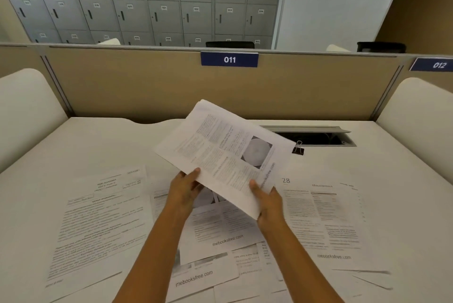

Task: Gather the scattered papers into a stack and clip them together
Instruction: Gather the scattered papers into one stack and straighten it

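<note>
A few printed sheets [225, 153] are held together above the white desk [98, 145], tilted, with a round grey picture on the top page. My left hand [185, 189] grips their near left edge, thumb on top. My right hand [268, 201] grips the near right corner. Loose printed pages lie flat below: one at the left [98, 219], one at the right [323, 216], and several overlapping under my forearms [220, 241]. A black binder clip [298, 148] sits on the desk just past the held sheets' right corner.
A cable slot with a raised grey flap [316, 134] opens in the desk behind the clip. A tan partition [147, 86] labelled 011 closes the back. White side dividers [27, 106] stand left and right. Grey lockers lie beyond.
</note>
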